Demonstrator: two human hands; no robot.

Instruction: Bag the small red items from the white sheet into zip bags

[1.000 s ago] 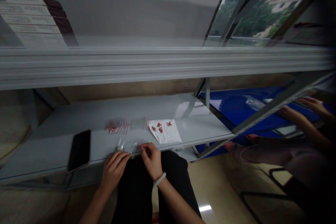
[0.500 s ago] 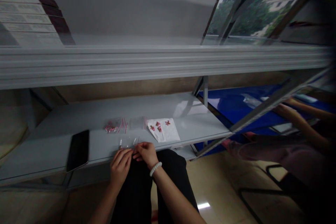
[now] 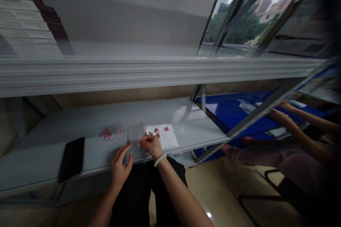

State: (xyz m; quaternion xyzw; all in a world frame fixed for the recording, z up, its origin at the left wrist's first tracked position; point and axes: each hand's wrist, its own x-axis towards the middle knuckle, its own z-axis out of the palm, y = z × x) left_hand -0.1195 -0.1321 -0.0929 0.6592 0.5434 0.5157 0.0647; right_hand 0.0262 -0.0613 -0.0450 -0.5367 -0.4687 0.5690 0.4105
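Note:
My left hand (image 3: 122, 163) rests at the shelf's front edge with its fingers stretched and the thumb apart. A tiny reddish piece (image 3: 129, 142) lies by its fingertips. My right hand (image 3: 151, 146) is closed in a pinch over the shelf, but what sits between the fingertips is too small to make out. Just beyond it lies a clear zip bag (image 3: 135, 131) with a pink strip. Further left is another clear zip bag (image 3: 108, 133) holding small red pieces. On the right, a white paper sheet (image 3: 169, 139) carries several small red-and-gold pieces (image 3: 166, 128).
A black phone or tablet (image 3: 71, 160) lies at the left on the grey shelf (image 3: 93, 120). Above runs a thick grey ledge (image 3: 133, 74). To the right, beyond a slanted metal post (image 3: 247, 117), another person's hands (image 3: 279, 113) are over a blue table (image 3: 221, 104).
My hands were close together at the shelf edge over clear plastic; now they are apart. My right hand has moved up toward the clear zip bag, and my left fingers have spread.

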